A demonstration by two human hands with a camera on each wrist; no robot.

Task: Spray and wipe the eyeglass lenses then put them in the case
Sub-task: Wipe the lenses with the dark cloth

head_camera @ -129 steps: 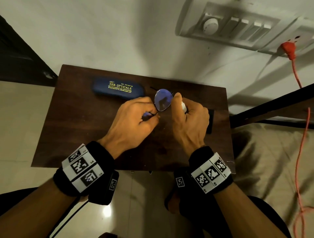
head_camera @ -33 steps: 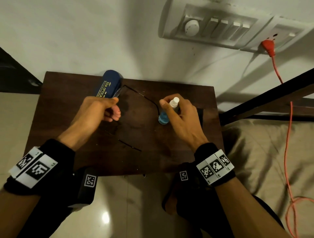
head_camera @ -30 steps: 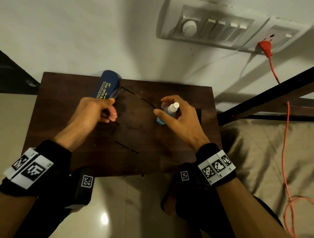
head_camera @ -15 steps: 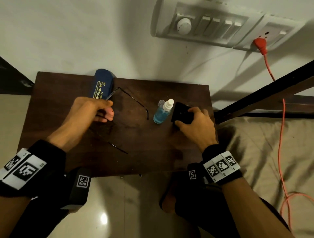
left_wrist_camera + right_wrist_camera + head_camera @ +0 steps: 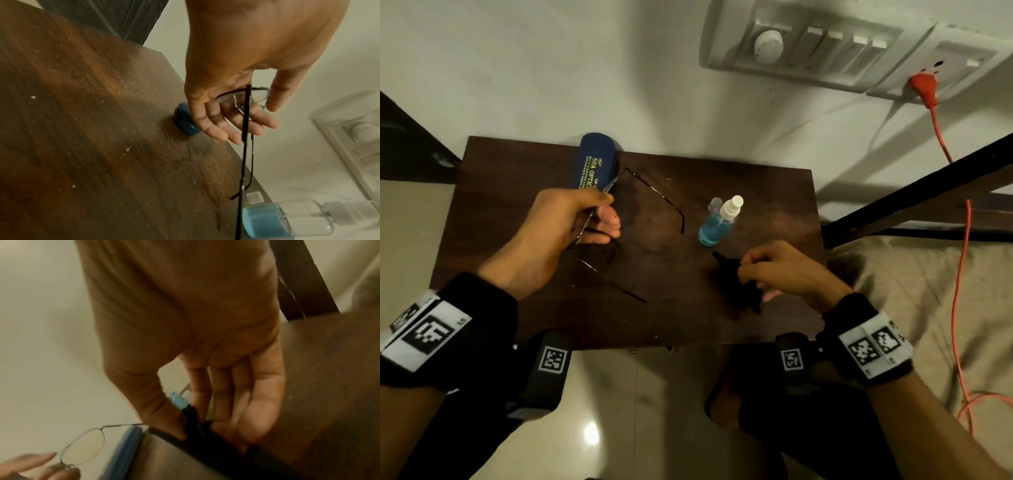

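My left hand [image 5: 604, 214] holds the thin wire-framed eyeglasses [image 5: 654, 197] by one lens, temples unfolded, above the left part of the dark wooden table [image 5: 517, 178]. The left wrist view shows the lens [image 5: 244, 97] pinched between thumb and fingers. The blue glasses case [image 5: 594, 161] lies shut at the table's back edge, just beyond that hand. A spray bottle [image 5: 719, 221] of blue liquid stands mid-table with its clear cap [image 5: 714, 204] beside it. My right hand [image 5: 751, 277] pinches a black cloth [image 5: 736, 284], lifted near the table's right front; the cloth [image 5: 195, 417] sits between thumb and fingers.
A white wall with a switch panel [image 5: 825, 48] and a red plug [image 5: 924, 90] with an orange cord rises behind the table. A dark bed frame [image 5: 928, 192] and beige bedding [image 5: 911, 274] adjoin the table's right edge. Tiled floor lies below the front edge.
My right hand let go of the spray bottle, reached right to the black cloth, picked it up and drew it toward the front. The left hand keeps holding the glasses.
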